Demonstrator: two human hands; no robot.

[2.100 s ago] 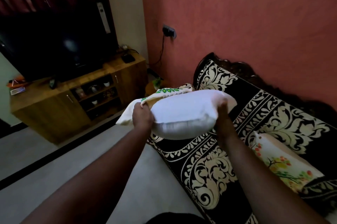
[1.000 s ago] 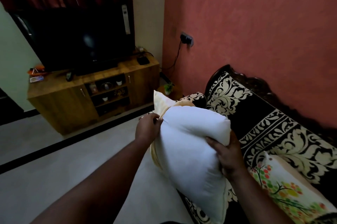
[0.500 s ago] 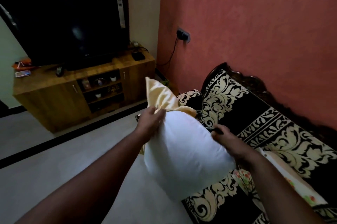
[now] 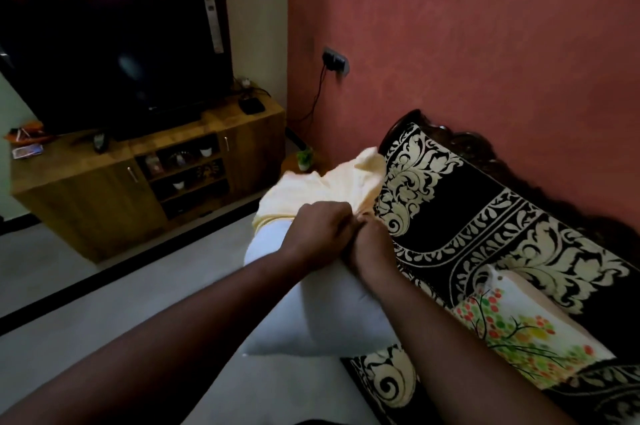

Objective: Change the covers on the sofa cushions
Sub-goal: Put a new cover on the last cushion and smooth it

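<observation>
Both forearms reach from the lower frame toward the centre, where the two hands meet side by side. The left hand (image 4: 320, 232) has its fingers curled, pinching the edge of the pale yellow cushion cover (image 4: 322, 187). The right hand (image 4: 372, 244) presses against it, thumb side touching the left; whether it grips fabric I cannot tell. The white cushion insert (image 4: 332, 314) lies beneath both wrists, its far end inside the cover, resting on the edge of the black-and-cream patterned sofa (image 4: 485, 234). A floral cushion (image 4: 519, 331) lies at the lower right.
</observation>
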